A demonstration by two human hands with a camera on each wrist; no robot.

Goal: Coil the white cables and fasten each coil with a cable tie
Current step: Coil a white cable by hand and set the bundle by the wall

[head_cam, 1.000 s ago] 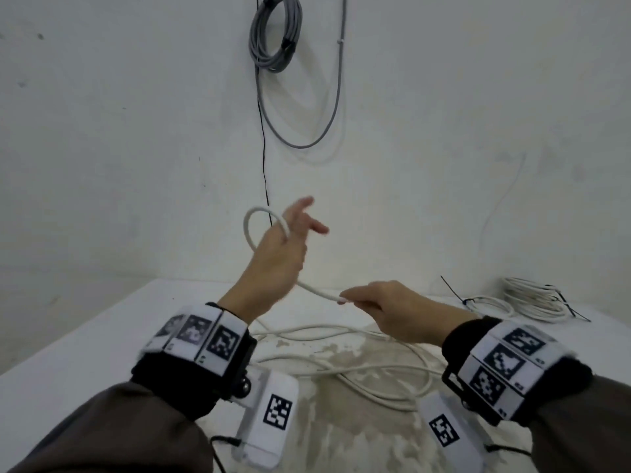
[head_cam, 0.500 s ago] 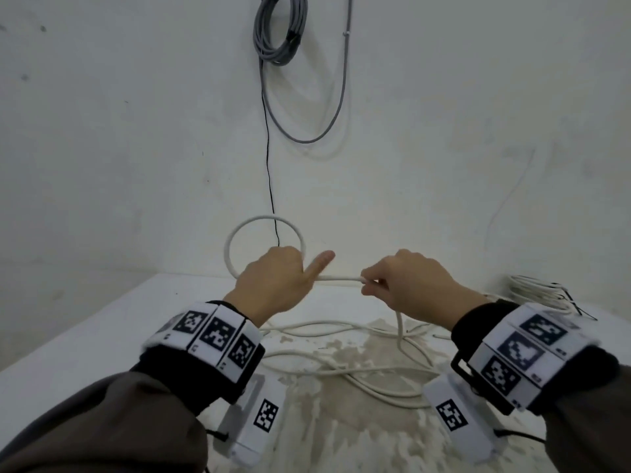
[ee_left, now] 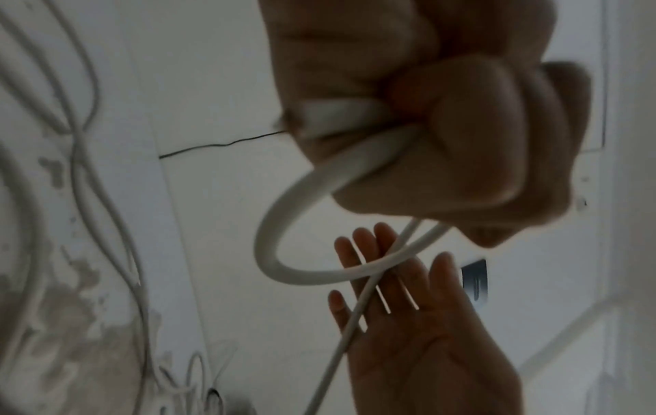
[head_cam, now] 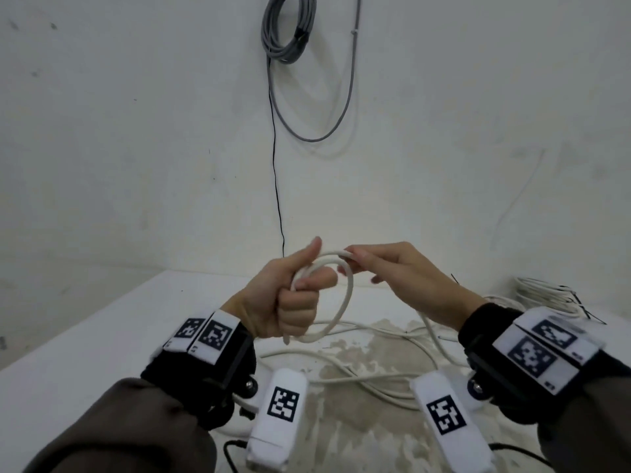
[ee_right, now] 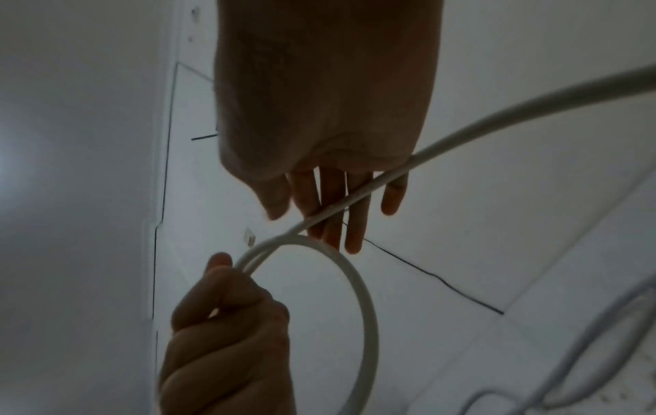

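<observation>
My left hand (head_cam: pixel 297 302) is a fist around a small coil of white cable (head_cam: pixel 346 302), thumb up; the loop hangs to the right of the fist above the table. The left wrist view shows the curled fingers (ee_left: pixel 461 140) clamping the cable loop (ee_left: pixel 270 252). My right hand (head_cam: pixel 392 268) is at the top of the loop with straight fingers, and the cable runs across them (ee_right: pixel 355 196). From there the cable trails down to loose cable on the table (head_cam: pixel 341 373). No loose cable tie shows.
A finished white coil with black ties (head_cam: pixel 546 295) lies at the table's back right. A grey cable bundle (head_cam: pixel 286 29) and a thin black wire (head_cam: pixel 276 165) hang on the wall behind. The white table (head_cam: pixel 102 336) has a worn brown patch in the middle.
The right hand swung its length of cable up and left to the left fist, adding a second turn. The loop dropped from above the fist to its right side, and the right fingers straightened.
</observation>
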